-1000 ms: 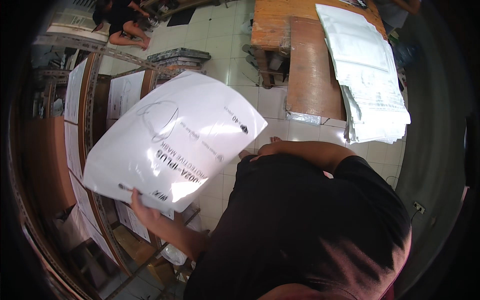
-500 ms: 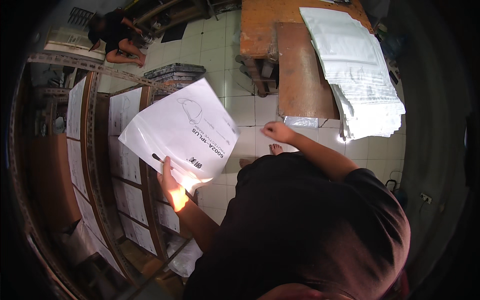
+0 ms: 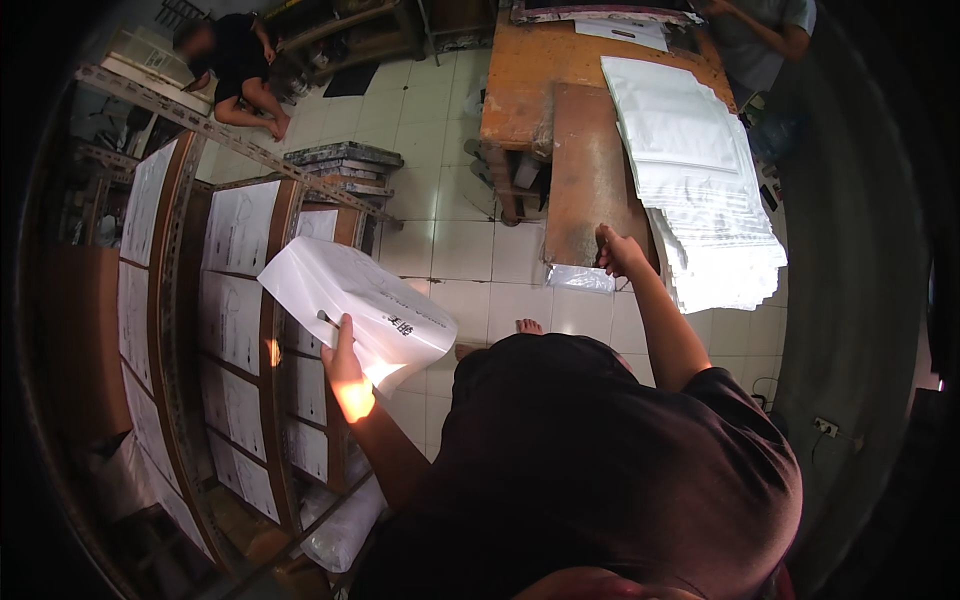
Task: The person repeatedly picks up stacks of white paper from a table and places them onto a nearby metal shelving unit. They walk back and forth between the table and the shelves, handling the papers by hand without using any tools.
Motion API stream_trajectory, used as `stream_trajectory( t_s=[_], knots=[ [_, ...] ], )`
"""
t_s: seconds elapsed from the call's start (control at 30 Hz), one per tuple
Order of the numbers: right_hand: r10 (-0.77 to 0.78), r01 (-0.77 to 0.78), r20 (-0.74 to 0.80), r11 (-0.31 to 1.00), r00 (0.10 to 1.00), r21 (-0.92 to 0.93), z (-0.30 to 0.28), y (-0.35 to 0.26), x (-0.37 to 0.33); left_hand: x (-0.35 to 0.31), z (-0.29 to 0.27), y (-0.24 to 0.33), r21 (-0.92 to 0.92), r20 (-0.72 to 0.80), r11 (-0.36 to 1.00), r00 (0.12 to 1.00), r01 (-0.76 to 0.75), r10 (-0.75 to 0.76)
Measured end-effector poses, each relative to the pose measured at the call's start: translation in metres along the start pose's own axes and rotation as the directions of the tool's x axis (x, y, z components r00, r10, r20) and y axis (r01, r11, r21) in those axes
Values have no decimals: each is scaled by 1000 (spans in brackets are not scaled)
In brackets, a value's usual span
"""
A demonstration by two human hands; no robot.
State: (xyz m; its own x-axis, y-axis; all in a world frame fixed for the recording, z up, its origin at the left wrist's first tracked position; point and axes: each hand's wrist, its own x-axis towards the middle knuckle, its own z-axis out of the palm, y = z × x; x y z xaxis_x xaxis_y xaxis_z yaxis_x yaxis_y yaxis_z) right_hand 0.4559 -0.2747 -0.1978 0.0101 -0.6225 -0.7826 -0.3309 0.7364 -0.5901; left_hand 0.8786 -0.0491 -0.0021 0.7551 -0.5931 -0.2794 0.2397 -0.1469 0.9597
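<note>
My left hand (image 3: 345, 375) grips a white plastic bag (image 3: 350, 295) by its lower edge, thumb on top beside a small dark oval handle hole. Dark print shows on the bag, and its sheet is bent and sagging. A bright patch of light falls on my left wrist and the bag's lower corner. My right hand (image 3: 620, 252) is raised over the near end of a brown board (image 3: 590, 170), its fingers curled closed with nothing visible in them. Just right of that hand lies a fanned stack of white bags (image 3: 690, 190).
Racks on the left hold printed white sheets (image 3: 235, 315) on brown boards. Stacked dark frames (image 3: 345, 165) stand beyond them. The wooden table (image 3: 515, 95) is ahead. One co-worker (image 3: 235, 65) sits at far left; another person (image 3: 765, 40) stands behind the table. A socket (image 3: 826, 427) is at right.
The bag in my left hand has dipped and folded over. My right hand has moved right and forward to the board. The view has shifted, and a person now shows behind the table.
</note>
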Motion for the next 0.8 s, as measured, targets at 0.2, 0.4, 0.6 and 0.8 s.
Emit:
stream_trajectory(
  t_s=[0.2,0.4,0.6,0.8],
  knots=[
    [58,-58,-7,998,998,20,1,-6,0,6,-4,-13,0,-18,1000,1000,-1,1],
    [80,-79,-10,997,997,6,3,-3,6,15,-12,-26,-36,0,999,1000,23,-23],
    [75,-75,-13,997,997,8,1,-2,10,15,-11,-26,-107,105,989,990,103,-92],
    [79,-79,1,997,997,25,0,0,13,5,4,-15,-66,155,998,988,10,1]
  ],
)
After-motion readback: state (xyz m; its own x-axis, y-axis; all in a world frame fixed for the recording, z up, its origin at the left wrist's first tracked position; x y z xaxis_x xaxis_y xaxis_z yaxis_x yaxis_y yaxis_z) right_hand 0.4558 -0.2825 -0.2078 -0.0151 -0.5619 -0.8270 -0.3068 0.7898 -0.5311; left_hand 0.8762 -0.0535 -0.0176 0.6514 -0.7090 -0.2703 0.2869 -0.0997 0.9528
